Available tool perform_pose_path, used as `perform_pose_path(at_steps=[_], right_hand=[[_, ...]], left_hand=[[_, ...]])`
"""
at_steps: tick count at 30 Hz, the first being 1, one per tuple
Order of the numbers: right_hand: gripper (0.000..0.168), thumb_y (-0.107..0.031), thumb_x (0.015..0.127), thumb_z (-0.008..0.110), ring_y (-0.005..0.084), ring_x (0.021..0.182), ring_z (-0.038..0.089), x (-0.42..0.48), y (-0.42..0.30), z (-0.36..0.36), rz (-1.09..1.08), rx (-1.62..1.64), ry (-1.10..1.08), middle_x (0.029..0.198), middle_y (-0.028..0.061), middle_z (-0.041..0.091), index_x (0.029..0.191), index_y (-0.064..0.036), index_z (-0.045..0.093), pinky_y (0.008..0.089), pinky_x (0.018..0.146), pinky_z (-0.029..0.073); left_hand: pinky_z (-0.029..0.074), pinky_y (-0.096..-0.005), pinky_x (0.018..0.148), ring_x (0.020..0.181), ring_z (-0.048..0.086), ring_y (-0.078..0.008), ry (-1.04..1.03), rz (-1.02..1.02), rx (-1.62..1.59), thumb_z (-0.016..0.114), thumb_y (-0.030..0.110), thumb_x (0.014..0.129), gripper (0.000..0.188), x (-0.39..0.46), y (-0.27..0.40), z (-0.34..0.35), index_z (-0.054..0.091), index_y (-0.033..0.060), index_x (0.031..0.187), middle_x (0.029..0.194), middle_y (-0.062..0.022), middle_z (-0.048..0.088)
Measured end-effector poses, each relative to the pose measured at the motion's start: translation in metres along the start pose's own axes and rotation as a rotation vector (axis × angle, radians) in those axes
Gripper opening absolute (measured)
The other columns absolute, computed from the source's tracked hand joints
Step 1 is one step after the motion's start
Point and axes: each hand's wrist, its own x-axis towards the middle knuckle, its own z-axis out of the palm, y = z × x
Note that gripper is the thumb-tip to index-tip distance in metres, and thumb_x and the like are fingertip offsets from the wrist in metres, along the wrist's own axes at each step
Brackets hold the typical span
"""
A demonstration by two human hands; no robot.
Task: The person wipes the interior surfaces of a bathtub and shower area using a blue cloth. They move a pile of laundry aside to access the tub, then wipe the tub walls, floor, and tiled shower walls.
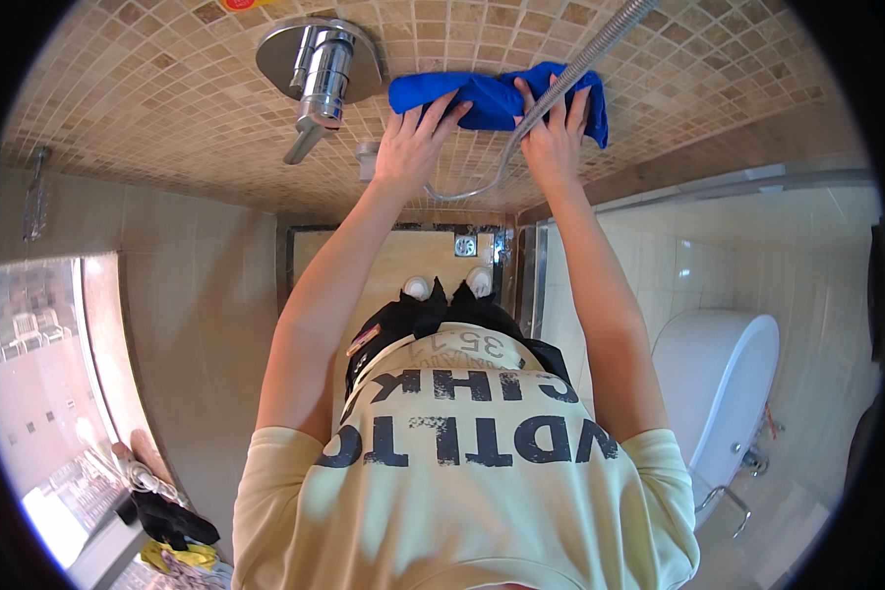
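Note:
A blue cloth (487,99) lies spread against the brown mosaic-tiled wall (442,44), just right of a chrome shower mixer valve (324,74). My left hand (411,144) presses on the cloth's left part with its fingertips. On the cloth's right part rests my right hand (554,140), fingers spread over it. A metal shower hose (590,59) runs down from the top, passes in front of the cloth beside my right hand and curves below between my hands. Part of a grey wall fitting (366,158) shows next to my left wrist.
Below are the shower floor with a square drain (465,245) and my white shoes (415,287). A white bathtub (723,383) stands at the right, past a metal-edged threshold (535,280). At the lower left, cloths (173,520) lie by a window (37,369).

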Motion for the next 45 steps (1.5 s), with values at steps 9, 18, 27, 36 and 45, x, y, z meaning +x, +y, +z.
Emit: perform_pose_path(at_steps=[9,18,27,36,45], right_hand=[[0.048,-0.023,0.082,0.061,0.0449,0.120,0.035,-0.031,-0.009,0.019,0.089,-0.111,-0.010,0.127,0.0098,0.043,0.127,-0.037,0.052,0.0543,0.087,0.043],[0.059,-0.019,0.069,0.071,0.0452,0.118,0.035,-0.053,0.003,0.030,0.108,0.005,-0.078,0.124,0.0091,0.044,0.124,-0.033,0.055,0.0562,0.094,0.038],[0.049,-0.024,0.077,0.068,0.0504,0.119,0.032,-0.083,0.036,0.053,0.054,0.045,-0.137,0.133,0.0145,0.039,0.125,-0.025,0.055,0.0594,0.096,0.032],[0.041,-0.025,0.077,0.068,0.0453,0.123,0.029,-0.096,0.047,0.065,0.043,0.072,0.017,0.129,0.0110,0.040,0.117,-0.022,0.060,0.0610,0.095,0.033],[0.034,-0.035,0.082,0.060,0.0452,0.127,0.023,-0.074,0.038,0.095,0.039,-0.014,0.332,0.139,0.0126,0.034,0.116,-0.031,0.061,0.0642,0.100,0.022]], left_hand=[[0.039,-0.0418,0.092,0.109,0.044,-0.0307,-0.015,0.014,-0.038,0.055,0.008,0.077,0.061,-0.018,0.014,0.040,0.040,0.0118,0.136,0.131,-0.0112,0.039],[0.037,-0.0463,0.095,0.111,0.043,-0.0357,-0.041,-0.084,-0.127,0.058,0.009,0.076,0.053,-0.033,0.031,0.062,0.048,0.0077,0.128,0.130,-0.0157,0.038],[0.025,-0.0585,0.101,0.122,0.031,-0.0436,-0.032,-0.196,-0.104,0.062,0.016,0.075,0.054,-0.034,0.062,0.090,0.046,0.0015,0.125,0.129,-0.0228,0.034],[0.018,-0.0649,0.102,0.130,0.010,-0.0543,0.237,-0.266,-0.069,0.072,0.015,0.072,0.060,0.003,0.066,0.080,0.052,0.0359,0.125,0.143,-0.0243,0.018],[0.018,-0.0645,0.100,0.130,0.018,-0.0484,0.460,-0.204,-0.006,0.073,0.041,0.066,0.064,-0.003,0.046,0.139,0.050,0.0438,0.125,0.145,-0.0191,0.023]])
